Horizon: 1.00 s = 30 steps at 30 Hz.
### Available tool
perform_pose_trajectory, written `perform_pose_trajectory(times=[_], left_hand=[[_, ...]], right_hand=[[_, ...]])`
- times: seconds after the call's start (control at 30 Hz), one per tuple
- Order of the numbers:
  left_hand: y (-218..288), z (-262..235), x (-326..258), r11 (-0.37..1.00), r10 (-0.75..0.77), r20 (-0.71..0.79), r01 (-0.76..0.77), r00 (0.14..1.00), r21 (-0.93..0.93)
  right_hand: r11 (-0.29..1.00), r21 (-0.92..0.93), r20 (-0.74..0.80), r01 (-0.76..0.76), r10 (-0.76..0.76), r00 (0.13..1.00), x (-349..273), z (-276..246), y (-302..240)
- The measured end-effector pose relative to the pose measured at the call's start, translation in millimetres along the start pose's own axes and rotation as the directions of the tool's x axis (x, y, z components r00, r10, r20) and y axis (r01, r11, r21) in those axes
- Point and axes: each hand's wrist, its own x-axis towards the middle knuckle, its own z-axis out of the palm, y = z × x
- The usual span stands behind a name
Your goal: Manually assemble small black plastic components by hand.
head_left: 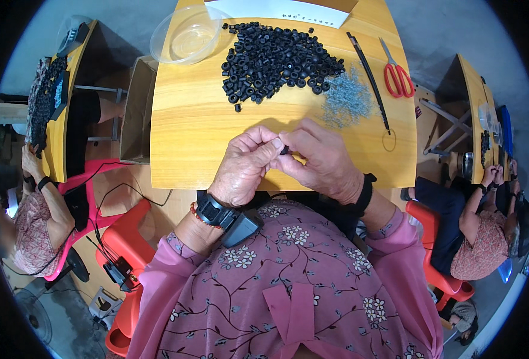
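Observation:
My left hand [246, 161] and my right hand [324, 158] meet above the near edge of the wooden table [186, 137]. Between their pinched fingertips sits a small black bead-like piece [284, 150], mostly hidden by the fingers. Past my hands lies a broad heap of small black ring-shaped and rounded pieces [270, 60]. Against the heap's right side is a pile of tiny pale blue-grey bits [346, 99], too small to make out. A thin black strand of pieces [369, 78], ending in a fine wire loop [389, 140], lies farther right.
Red-handled scissors [398, 78] rest at the table's right. A clear plastic bowl [186, 36] stands at the far left, a white box [282, 12] at the far edge. Beside the table is a cardboard box [137, 113]. People work at tables on both sides.

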Motion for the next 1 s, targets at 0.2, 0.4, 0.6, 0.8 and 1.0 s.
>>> perform_pose_trajectory(times=[0.2,0.4,0.6,0.8,1.0], left_hand=[[-1.2,10.2,-0.2,1.0,0.03,-0.041,-0.031,0.999,-0.008],[-5.3,6.1,0.6,0.999,0.048,-0.034,-0.048,0.998,-0.024],[1.6,10.3,1.0,1.0,-0.027,-0.068,0.027,0.997,0.004],[7.3,1.8,1.1,0.997,-0.079,0.021,0.08,0.997,-0.01],[3.1,-1.1,1.6,0.998,-0.046,-0.002,0.046,0.999,0.032]], right_hand=[[0.988,0.075,0.027,-0.135,0.134,0.991,-4.8,-0.6,-5.5],[0.988,0.1,0.103,-0.115,0.105,0.989,-1.0,-7.6,-2.0],[0.999,-0.046,0.153,-0.029,0.036,0.988,5.2,-13.1,4.9],[0.994,-0.104,0.135,0.034,-0.019,0.991,8.8,-12.9,1.7],[0.994,-0.098,0.157,0.044,-0.028,0.987,4.6,-6.1,8.5]])
